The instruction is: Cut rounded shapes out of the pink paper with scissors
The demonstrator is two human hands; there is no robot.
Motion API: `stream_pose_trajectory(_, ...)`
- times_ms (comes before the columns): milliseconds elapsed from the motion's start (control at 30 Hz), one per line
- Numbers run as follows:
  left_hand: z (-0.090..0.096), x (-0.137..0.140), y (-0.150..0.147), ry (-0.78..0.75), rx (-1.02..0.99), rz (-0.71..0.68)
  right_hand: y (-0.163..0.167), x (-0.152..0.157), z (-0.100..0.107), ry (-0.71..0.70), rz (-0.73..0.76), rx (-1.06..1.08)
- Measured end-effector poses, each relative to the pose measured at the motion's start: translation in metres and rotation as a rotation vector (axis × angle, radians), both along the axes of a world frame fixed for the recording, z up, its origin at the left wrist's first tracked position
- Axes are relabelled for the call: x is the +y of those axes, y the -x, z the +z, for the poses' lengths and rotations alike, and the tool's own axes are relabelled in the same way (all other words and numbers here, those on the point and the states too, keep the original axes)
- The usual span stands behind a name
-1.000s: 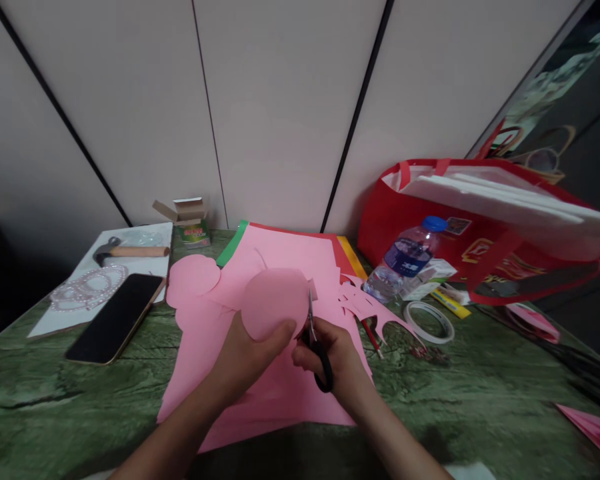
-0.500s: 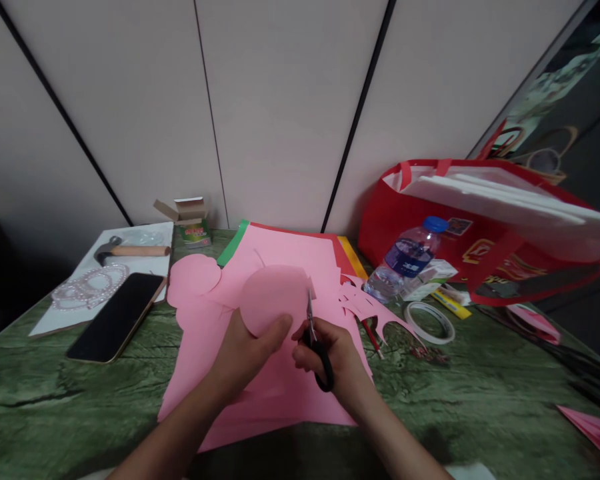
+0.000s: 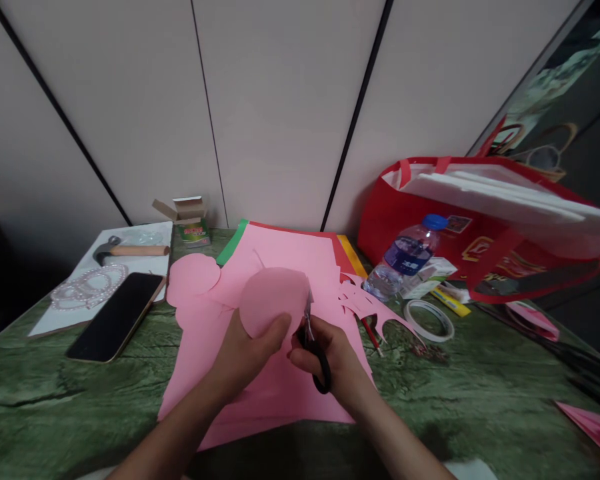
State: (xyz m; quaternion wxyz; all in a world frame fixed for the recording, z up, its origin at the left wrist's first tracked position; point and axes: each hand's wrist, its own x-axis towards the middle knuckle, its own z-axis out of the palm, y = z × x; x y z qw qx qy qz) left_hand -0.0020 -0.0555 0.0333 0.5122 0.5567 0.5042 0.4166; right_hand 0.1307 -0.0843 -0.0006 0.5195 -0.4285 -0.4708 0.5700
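Observation:
My left hand point(image 3: 253, 347) pinches a rounded piece of pink paper point(image 3: 273, 297) near its lower edge, thumb on top. My right hand point(image 3: 330, 350) is closed round the black handles of a pair of scissors point(image 3: 309, 327). The blades point away from me and lie against the right edge of the rounded piece. Beneath both hands spread large pink paper sheets point(image 3: 290, 393). Rounded pink cutouts point(image 3: 193, 280) lie at the left of the sheets, and pink paper scraps point(image 3: 375, 310) lie to the right.
At left are a phone point(image 3: 117, 317), a hammer point(image 3: 135, 251), a bead string point(image 3: 90, 287) and a small open box point(image 3: 193, 223). Right of the paper stand a water bottle point(image 3: 403, 260), a tape roll point(image 3: 429, 321) and a red bag point(image 3: 430, 200). A red pencil point(image 3: 372, 335) lies by the scraps.
The small strip of paper beside the blades no longer shows at the right edge of the rounded piece. The scissors have shifted slightly left and the blades look more closed.

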Motion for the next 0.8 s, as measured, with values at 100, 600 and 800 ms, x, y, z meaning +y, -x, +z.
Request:
stream_pose_trajectory(100, 0.0034, -0.0024, -0.0024, 0.031, 0.006, 0.014, -0.0005, -0.0002, 0.0014, 0.004, 0.012, 0.002)
stream_pose_trajectory(600, 0.0083, -0.0035, -0.0029, 0.065, 0.009, -0.007, -0.0005, -0.0003, 0.0024, 0.006, 0.002, -0.013)
stream_pose_trajectory(800, 0.0073, -0.0022, -0.0023, 0.06, -0.008, 0.001, -0.0009, 0.0003, 0.0003, -0.015, -0.002, -0.01)
